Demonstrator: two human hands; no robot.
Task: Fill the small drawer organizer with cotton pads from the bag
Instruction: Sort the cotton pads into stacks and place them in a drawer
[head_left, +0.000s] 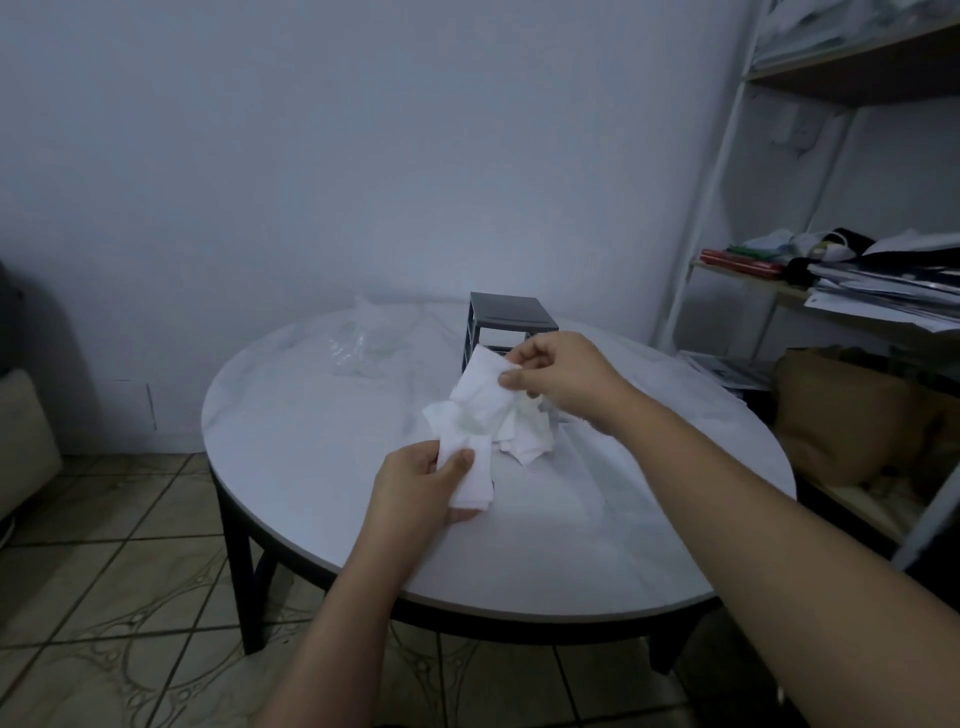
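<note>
Right grip (561, 379) is pinching one cotton pad (480, 384) by its top corner, thumb against forefinger, and the pad hangs loose over the pile (524, 436). Left grip (410, 488) is curled round a small stack (470, 483) of pads, thumb on top, held low over the near side of the bench (311, 467).

My read: the step is squaring loose pads into a stack before loading.
- Lay each pad flat on the left stack with edges matched.
- Lift the thumb only enough to admit the pad, then clamp back down.
- Pads are soft and light, and a corner pinch likely drags neighbours along, so take one at a time.
- Keep the stack thin enough to enter a drawer without folding.

Containers:
- Pile lies on the bench between the two grips, right in front of the organizer (511, 314). Can't tell if they touch.
- Organizer is dark and upright at the far side of the bench, just behind the right grip. Hand and pads hide most of its front, so I can't tell whether a drawer is open or what's inside.
- Bag (363, 348) is clear plastic, crumpled, left of the organizer and apart from it. It looks mostly flat; contents unreadable.
- Shelf (883, 291) on the right holds papers and clutter — not part of the job.

Judging from this, most pads are out of the bag and none are visibly in the organizer.
</note>
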